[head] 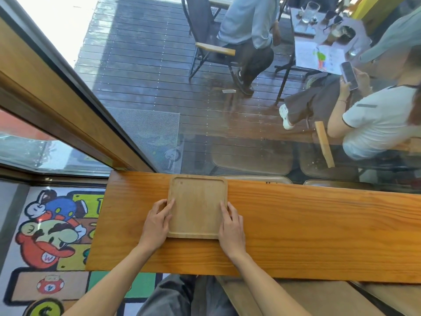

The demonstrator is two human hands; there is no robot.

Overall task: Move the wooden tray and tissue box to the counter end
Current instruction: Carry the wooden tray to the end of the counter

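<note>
A pale square wooden tray (197, 206) with a raised rim lies flat on the orange wooden counter (307, 229), near the counter's left end. My left hand (157, 223) holds the tray's left edge, fingers curled over the rim. On the opposite side, my right hand (231, 229) grips the right edge near the front corner. Nothing lies in the tray. No tissue box is in view.
The counter runs along a glass window, ending at the left (100, 222) above a cartoon-patterned rug (50, 231). Beyond the glass, people sit at a table on a dark deck. A wooden bench (296, 297) stands below the counter's front edge.
</note>
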